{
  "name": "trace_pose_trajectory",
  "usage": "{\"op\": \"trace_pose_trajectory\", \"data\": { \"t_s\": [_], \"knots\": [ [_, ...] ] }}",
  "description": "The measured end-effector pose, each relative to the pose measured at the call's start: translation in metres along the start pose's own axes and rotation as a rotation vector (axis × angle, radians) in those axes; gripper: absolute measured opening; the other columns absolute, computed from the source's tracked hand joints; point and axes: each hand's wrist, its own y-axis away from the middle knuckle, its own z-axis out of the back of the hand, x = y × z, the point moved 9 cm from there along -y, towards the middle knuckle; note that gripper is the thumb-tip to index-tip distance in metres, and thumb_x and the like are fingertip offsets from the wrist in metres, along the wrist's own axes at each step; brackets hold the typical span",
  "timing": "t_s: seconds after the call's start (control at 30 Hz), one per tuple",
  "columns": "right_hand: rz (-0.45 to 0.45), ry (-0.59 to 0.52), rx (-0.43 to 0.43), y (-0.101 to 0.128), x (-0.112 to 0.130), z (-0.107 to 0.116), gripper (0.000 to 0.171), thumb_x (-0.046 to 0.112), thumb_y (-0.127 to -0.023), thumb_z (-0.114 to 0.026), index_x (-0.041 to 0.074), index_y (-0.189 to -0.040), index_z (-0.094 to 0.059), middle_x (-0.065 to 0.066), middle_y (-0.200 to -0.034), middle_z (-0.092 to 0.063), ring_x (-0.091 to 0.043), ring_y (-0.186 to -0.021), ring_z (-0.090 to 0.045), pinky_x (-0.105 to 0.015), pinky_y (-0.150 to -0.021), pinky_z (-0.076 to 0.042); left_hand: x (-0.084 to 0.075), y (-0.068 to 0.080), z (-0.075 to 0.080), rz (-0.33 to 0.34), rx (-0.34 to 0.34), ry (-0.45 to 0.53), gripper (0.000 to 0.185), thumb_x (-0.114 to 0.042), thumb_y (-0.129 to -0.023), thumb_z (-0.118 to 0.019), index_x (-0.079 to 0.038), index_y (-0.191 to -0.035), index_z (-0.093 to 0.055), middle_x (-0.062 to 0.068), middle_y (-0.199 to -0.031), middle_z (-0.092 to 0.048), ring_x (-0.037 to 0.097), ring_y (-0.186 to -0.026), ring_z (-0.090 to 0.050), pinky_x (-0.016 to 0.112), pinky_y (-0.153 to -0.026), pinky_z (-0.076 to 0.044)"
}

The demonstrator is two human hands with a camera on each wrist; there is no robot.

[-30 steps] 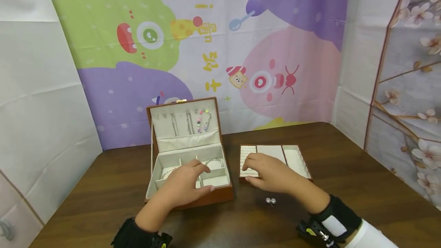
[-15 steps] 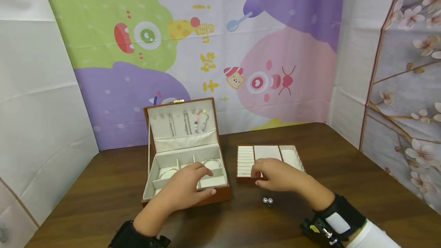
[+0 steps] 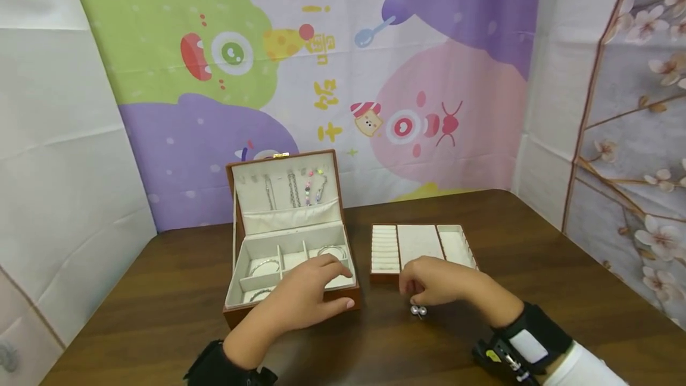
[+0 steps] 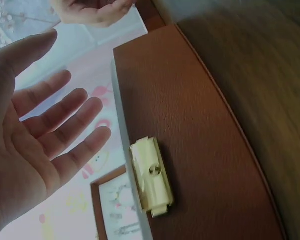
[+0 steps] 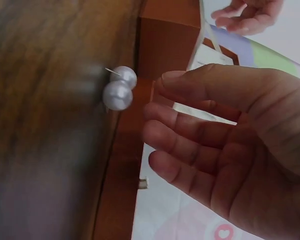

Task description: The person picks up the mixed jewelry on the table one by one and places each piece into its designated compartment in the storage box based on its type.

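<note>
Two pearl stud earrings (image 3: pixel 418 310) lie side by side on the wooden table; a thin metal post shows beside the pearls in the right wrist view. Just behind and above them hovers my right hand (image 3: pixel 445 282), fingers loosely bent, with a gap between fingertips and pearls (image 5: pixel 118 95). My left hand (image 3: pixel 305 296) hovers, fingers spread, over the front right of a brown jewelry box (image 3: pixel 236 316), holding nothing. The box's lid is raised, and bracelets (image 3: pixel 265 267) lie in its compartments. Its gold clasp (image 4: pixel 152 175) shows in the left wrist view.
A brown-edged tray (image 3: pixel 420 240) with ring rolls and two other sections lies right of the box. Necklaces (image 3: pixel 293 189) and a beaded strand (image 3: pixel 308 188) hang inside the lid. A cartoon curtain (image 3: pixel 321 76) stands behind the table (image 3: pixel 161 314).
My right hand has come down and toward me from over the tray to the pearl earrings. The left hand has shifted slightly right, baring more of the box's left compartments.
</note>
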Motion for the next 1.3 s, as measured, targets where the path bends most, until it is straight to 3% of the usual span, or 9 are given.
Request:
{"op": "trace_pose_trajectory", "data": {
  "t_s": [0.23, 0.47, 0.73, 0.93, 1.1, 1.3],
  "knots": [
    [-0.015, 0.000, 0.063, -0.004, -0.003, -0.014, 0.012, 0.004, -0.079, -0.075, 0.013, -0.085, -0.070, 0.014, -0.073, -0.057, 0.002, -0.063, -0.051, -0.020, -0.063, -0.047, 0.002, -0.014, -0.011, 0.030, 0.034, 0.035, 0.035, -0.032, -0.085, -0.075, -0.010, -0.111, -0.067, 0.001, -0.105, -0.063, 0.017, -0.098, -0.061, 0.035, -0.086, -0.050],
    [-0.002, 0.017, 0.080, -0.006, -0.003, -0.020, 0.015, -0.001, -0.079, -0.075, 0.013, -0.085, -0.071, 0.011, -0.074, -0.060, 0.001, -0.063, -0.052, -0.020, -0.062, -0.048, 0.005, -0.031, -0.026, 0.043, 0.058, 0.044, 0.032, -0.028, -0.085, -0.076, -0.009, -0.109, -0.068, 0.001, -0.105, -0.064, 0.017, -0.099, -0.060, 0.035, -0.088, -0.049],
    [0.040, 0.071, 0.061, -0.006, 0.000, -0.019, 0.016, -0.006, -0.078, -0.072, 0.010, -0.078, -0.073, 0.008, -0.073, -0.065, 0.002, -0.064, -0.055, -0.017, -0.062, -0.048, 0.002, -0.049, -0.034, 0.033, 0.056, 0.034, 0.028, -0.026, -0.085, -0.076, -0.009, -0.106, -0.069, 0.003, -0.104, -0.064, 0.016, -0.089, -0.060, 0.031, -0.078, -0.051],
    [0.019, 0.079, 0.007, -0.004, -0.003, -0.007, 0.016, -0.002, -0.080, -0.072, 0.013, -0.075, -0.073, 0.013, -0.071, -0.062, 0.002, -0.062, -0.054, -0.019, -0.060, -0.048, 0.003, -0.063, -0.043, 0.057, 0.087, 0.013, 0.026, -0.025, -0.084, -0.077, -0.009, -0.102, -0.072, 0.002, -0.098, -0.064, 0.015, -0.085, -0.059, 0.028, -0.077, -0.050],
    [0.023, 0.104, -0.101, 0.004, -0.009, 0.017, 0.014, -0.002, -0.079, -0.072, 0.011, -0.073, -0.073, 0.012, -0.071, -0.061, 0.001, -0.063, -0.054, -0.022, -0.061, -0.048, 0.006, -0.077, -0.052, 0.142, 0.138, -0.027, 0.028, -0.026, -0.082, -0.079, -0.009, -0.103, -0.071, 0.004, -0.099, -0.065, 0.016, -0.085, -0.061, 0.028, -0.076, -0.051],
    [-0.036, 0.159, -0.242, 0.015, -0.027, 0.047, 0.007, 0.000, -0.078, -0.074, 0.008, -0.077, -0.075, 0.007, -0.076, -0.063, -0.006, -0.066, -0.058, -0.026, -0.062, -0.050, 0.005, -0.093, -0.073, 0.257, 0.261, -0.117, 0.039, -0.032, -0.080, -0.081, -0.010, -0.110, -0.069, 0.004, -0.100, -0.062, 0.020, -0.089, -0.062, 0.031, -0.075, -0.052]
  ]
}}
